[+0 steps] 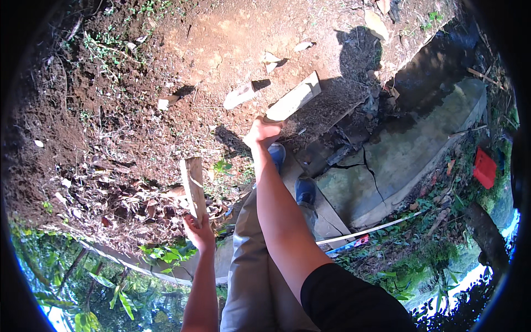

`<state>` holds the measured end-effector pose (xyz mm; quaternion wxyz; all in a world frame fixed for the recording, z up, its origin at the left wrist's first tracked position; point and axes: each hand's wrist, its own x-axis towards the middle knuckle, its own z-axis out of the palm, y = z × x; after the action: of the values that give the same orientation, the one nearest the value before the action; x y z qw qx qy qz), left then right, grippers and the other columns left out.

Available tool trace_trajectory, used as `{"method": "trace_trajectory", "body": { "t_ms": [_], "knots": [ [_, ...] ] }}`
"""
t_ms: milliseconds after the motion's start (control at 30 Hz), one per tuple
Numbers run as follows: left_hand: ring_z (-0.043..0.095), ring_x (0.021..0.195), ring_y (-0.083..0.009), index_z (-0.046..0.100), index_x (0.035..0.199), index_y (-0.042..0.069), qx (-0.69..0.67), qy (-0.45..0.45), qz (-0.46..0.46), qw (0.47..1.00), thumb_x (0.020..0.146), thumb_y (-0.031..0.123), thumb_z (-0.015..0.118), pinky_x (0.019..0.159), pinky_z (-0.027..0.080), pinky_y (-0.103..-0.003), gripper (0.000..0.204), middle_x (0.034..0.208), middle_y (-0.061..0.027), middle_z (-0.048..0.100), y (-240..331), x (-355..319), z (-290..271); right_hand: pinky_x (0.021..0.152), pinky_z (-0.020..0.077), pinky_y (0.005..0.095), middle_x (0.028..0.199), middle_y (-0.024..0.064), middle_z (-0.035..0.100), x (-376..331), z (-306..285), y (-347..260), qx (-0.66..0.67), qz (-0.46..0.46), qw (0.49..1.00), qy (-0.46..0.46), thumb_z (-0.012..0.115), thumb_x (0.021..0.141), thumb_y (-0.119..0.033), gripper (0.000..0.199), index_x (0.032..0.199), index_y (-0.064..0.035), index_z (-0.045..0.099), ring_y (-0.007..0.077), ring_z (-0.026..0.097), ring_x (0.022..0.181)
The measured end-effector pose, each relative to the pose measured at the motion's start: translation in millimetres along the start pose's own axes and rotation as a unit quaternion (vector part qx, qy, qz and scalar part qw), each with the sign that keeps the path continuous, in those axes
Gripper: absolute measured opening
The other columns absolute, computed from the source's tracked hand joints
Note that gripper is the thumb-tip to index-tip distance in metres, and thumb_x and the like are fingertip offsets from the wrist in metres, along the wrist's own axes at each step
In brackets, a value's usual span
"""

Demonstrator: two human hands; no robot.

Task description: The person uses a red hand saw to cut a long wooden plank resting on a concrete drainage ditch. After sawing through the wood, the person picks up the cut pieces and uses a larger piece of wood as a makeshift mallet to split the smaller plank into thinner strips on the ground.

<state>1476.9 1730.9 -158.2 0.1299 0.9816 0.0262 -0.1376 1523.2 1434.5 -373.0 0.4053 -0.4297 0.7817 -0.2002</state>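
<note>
My left hand point(200, 233) is closed on the lower end of a short, pale wooden board point(193, 185), which points away from me above the dry leaves. Farther out and to the right, my right hand point(264, 133) grips the near end of a second wooden block point(296, 98), thicker and brightly sunlit, tilted up toward the right. Its far end is cut square. Just left of this block, a small whitish chunk point(239, 97), wood or stone, lies on the bare soil. My fingers partly hide the gripped ends of both pieces.
Below my right arm are my blue shoes point(305, 191). A cracked concrete slab point(387, 166) extends to the right, bordered by dark, wet-looking ground. Dry leaves point(127, 199) cover the left side. A red object point(484, 167) lies at the far right, and a pale strip point(370, 229) crosses the plants.
</note>
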Motion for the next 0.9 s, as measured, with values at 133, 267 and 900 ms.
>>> {"method": "trace_trajectory", "body": {
  "t_ms": [133, 267, 900],
  "knots": [
    [0.061, 0.076, -0.0221, 0.052, 0.112, 0.006, -0.023, -0.034, -0.062, 0.997, 0.083, 0.017, 0.079, 0.067, 0.050, -0.038, 0.041, 0.096, -0.0108, 0.056, 2, -15, -15, 0.075, 0.0572, 0.0357, 0.101, 0.0175, 0.068, -8, -33, -45, 0.119, 0.064, 0.986, 0.102, 0.075, 0.075, -0.004, 0.083, 0.143, 0.0061, 0.029, 0.0297, 0.071, 0.088],
    [0.060, 0.079, -0.0222, 0.053, 0.113, 0.005, -0.037, -0.045, -0.052, 0.997, 0.084, 0.018, 0.079, 0.071, 0.049, -0.039, 0.042, 0.099, -0.0108, 0.058, 24, -9, -19, 0.079, 0.0562, 0.0402, 0.104, 0.0227, 0.067, 8, -24, -39, 0.074, 0.021, 0.984, 0.159, 0.071, 0.076, -0.002, 0.085, 0.145, 0.0097, 0.023, 0.0347, 0.069, 0.091],
    [0.059, 0.076, -0.0234, 0.050, 0.110, 0.006, -0.038, -0.038, -0.070, 0.996, 0.087, 0.019, 0.076, 0.070, 0.049, -0.039, 0.037, 0.096, -0.0119, 0.058, 30, 6, -16, 0.091, 0.0535, 0.0476, 0.114, 0.0347, 0.063, 17, -53, 22, -0.064, -0.172, 0.980, -0.076, 0.068, 0.076, -0.002, 0.092, 0.153, 0.0024, 0.016, 0.0449, 0.065, 0.108]
  ]
}}
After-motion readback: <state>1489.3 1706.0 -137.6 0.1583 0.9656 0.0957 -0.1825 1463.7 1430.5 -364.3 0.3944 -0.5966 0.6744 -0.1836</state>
